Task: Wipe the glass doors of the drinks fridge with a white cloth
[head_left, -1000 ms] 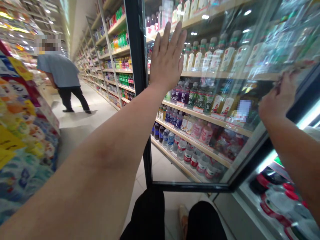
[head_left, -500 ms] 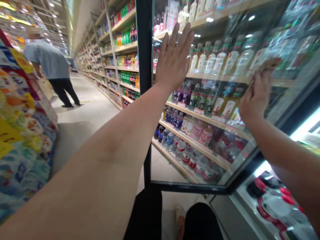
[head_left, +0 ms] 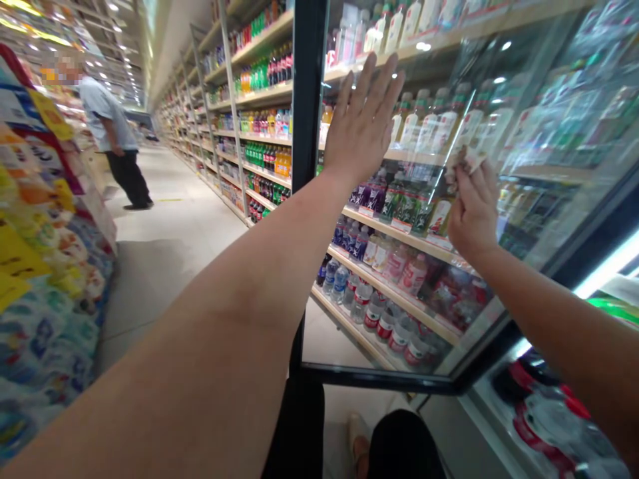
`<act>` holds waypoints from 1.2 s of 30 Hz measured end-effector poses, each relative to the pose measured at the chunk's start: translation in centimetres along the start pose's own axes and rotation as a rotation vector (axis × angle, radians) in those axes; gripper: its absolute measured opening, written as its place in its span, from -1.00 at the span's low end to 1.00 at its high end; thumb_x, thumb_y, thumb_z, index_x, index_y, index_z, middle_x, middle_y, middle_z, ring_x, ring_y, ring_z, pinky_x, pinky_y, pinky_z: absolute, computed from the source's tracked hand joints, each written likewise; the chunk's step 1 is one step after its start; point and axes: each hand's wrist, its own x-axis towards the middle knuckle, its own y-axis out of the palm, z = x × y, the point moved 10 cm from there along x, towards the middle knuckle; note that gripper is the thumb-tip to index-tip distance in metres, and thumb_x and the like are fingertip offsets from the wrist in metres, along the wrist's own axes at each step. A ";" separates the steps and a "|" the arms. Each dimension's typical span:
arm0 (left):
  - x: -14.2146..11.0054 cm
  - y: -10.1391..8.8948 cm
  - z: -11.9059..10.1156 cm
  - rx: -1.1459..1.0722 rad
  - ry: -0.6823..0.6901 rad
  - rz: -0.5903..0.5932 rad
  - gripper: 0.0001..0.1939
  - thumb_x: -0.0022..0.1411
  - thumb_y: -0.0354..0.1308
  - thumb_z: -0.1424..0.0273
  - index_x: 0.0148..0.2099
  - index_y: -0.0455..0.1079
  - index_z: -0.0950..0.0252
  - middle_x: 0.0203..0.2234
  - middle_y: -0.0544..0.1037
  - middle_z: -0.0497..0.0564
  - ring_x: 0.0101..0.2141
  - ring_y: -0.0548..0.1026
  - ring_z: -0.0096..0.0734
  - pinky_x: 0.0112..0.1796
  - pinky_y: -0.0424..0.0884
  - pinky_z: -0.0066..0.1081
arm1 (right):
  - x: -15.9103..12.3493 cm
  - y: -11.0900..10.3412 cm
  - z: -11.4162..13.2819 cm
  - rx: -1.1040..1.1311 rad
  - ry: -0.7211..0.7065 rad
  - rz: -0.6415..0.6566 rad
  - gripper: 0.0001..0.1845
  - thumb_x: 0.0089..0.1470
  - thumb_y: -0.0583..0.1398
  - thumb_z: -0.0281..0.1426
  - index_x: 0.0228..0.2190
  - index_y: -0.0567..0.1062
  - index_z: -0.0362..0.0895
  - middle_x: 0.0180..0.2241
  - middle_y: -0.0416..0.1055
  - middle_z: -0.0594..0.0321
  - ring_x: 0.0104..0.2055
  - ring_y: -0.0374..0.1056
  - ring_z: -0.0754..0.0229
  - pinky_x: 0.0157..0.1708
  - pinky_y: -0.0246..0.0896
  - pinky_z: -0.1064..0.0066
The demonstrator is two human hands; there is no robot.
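A glass door (head_left: 344,342) with a dark frame stands open in front of me, and bottles show through its pane. My left hand (head_left: 362,123) lies against the upper left of the glass, palm forward, fingers stretched and a little apart. Lower and to its right, my right hand (head_left: 476,206) presses a crumpled pale cloth (head_left: 466,163) to the pane. Its fingers are closed over the cloth, so part of that is hidden.
Shelves of drink bottles (head_left: 264,156) run along the aisle behind the door. Stacked packaged goods (head_left: 44,286) stand at the left. A person in a light shirt (head_left: 107,120) is farther down the aisle. Large bottles (head_left: 544,426) fill the fridge at lower right.
My right hand has moved left and down across the glass with the cloth. My left hand stays spread on the pane. The person in the aisle stands more upright.
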 end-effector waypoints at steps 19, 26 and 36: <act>-0.1 0.4 0.4 -0.165 0.020 -0.041 0.05 0.03 0.01 0.09 0.55 -0.21 0.00 0.38 0.03 -0.53 0.45 -0.49 -0.36 0.46 -0.34 0.06 | 4.2 0.7 2.0 -0.021 0.050 -0.088 -0.36 0.26 -0.07 -0.48 0.32 0.30 -0.10 0.40 0.13 0.11 0.49 -0.07 -0.05 0.42 -0.03 -0.18; -1.5 0.8 0.1 -0.056 0.057 0.010 -0.04 0.12 -0.07 -0.01 0.54 -0.15 0.00 0.39 0.01 -0.56 0.42 -0.59 -0.51 0.47 -0.42 -0.09 | 4.2 2.4 3.9 -0.036 -0.074 0.111 -0.35 0.31 -0.09 -0.46 0.36 0.21 0.13 0.37 0.18 0.31 0.48 -0.04 -0.03 0.37 0.05 -0.24; -5.6 1.8 0.7 -0.021 -0.024 -0.051 -0.27 0.40 -0.21 0.29 0.55 -0.17 0.27 0.48 -0.18 -0.21 0.46 -0.36 -0.31 0.46 -0.37 -0.04 | 4.0 3.7 5.9 -0.051 -0.121 0.153 -0.35 0.34 -0.13 -0.47 0.39 0.16 0.05 0.40 0.14 0.28 0.50 -0.12 0.00 0.41 0.02 -0.13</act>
